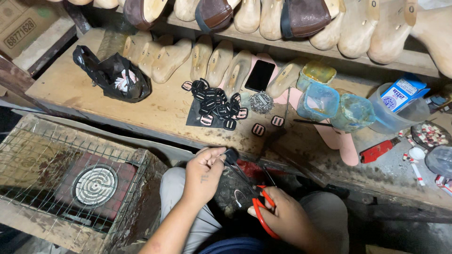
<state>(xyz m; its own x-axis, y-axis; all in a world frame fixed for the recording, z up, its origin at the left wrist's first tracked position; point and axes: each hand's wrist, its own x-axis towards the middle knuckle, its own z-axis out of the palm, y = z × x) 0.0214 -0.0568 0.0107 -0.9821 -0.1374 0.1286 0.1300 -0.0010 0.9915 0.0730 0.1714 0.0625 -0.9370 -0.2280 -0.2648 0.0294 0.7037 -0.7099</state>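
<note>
The person sits below the worktop (155, 110) and looks to be midway through trimming: the left hand (205, 169) pinches a small dark piece (230, 155) between thumb and fingertips, closed tight on it, just under the worktop's front edge and above the lap. The right hand (282, 214) grips red-handled scissors (256, 202), fingers curled through and around the loops; the thin blades run up and left toward the piece, and they look slightly parted, though I cannot tell whether they are touching it. My guess is that the cut is being lined up, so the next move calls for steadying the piece and bringing the blades squarely onto its edge, with the pinching fingertips kept clear. The left forearm comes up from the lower left with the wrist bent over, back of the hand facing up; the right hand sits lower and to the right of the piece, knuckles up, wrist resting near the knee. Up on the worktop, straight beyond the piece, lies a heap of black buckles (214, 103) on a dark sheet, with a few pink-backed ones just beside the heap. Left of the buckles is a black bag (110, 73); right of them, a phone (259, 75) and blue tubs (318, 101). Wooden lasts (169, 59) line the back.
</note>
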